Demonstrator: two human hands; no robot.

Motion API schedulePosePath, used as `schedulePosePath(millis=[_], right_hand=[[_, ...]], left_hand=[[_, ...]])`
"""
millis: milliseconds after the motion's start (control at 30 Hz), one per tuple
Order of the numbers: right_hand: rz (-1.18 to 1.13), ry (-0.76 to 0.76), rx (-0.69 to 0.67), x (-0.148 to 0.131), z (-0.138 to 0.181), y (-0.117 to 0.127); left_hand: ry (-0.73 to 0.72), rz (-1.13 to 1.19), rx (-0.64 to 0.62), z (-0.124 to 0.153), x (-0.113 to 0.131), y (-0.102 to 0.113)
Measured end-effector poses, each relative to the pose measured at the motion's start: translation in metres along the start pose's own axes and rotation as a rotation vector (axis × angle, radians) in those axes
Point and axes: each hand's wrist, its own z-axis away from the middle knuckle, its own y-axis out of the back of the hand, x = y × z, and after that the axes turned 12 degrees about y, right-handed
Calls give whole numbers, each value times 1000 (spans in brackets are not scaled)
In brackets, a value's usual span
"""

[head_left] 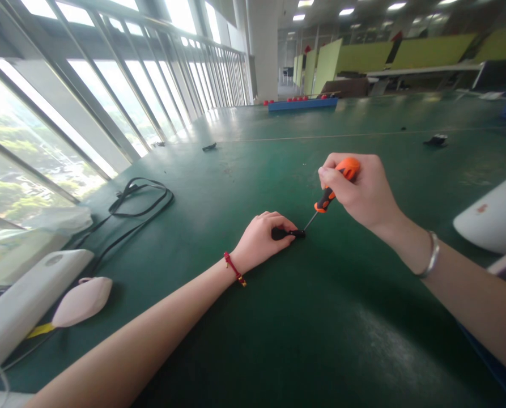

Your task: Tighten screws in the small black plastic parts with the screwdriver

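My right hand is wrapped round an orange and black screwdriver, tilted with its thin metal shaft pointing down and left. The screwdriver's tip meets, or comes very close to, the right end of a small black part on the table. Fingers and thumb of my left hand pinch that black part and keep it low against the green surface. Part of the piece is hidden by those fingers, and its exact kind cannot be made out.
The green table borders a metal railing on the left. A black cable, a white power bank-like box and a pale pouch-shaped object lie left. A white rounded object stands right; a blue tray lies far back.
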Motion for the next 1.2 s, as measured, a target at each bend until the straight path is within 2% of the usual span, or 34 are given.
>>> schedulePosePath(millis=[333, 500, 733, 967, 1133, 1200], right_hand=[[13, 5, -10, 0, 0, -2], [139, 10, -26, -2, -2, 3], [334, 68, -196, -9, -10, 19], [260, 14, -219, -16, -12, 27], [332, 27, -337, -18, -13, 29], [354, 30, -344, -18, -13, 29]], left_hand=[[-6, -5, -2, 0, 0, -1], [-1, 3, 4, 0, 0, 0], [-3, 23, -3, 0, 0, 0], [7, 46, -19, 1, 1, 0], [17, 72, -27, 0, 0, 1], [16, 77, -34, 0, 0, 1]])
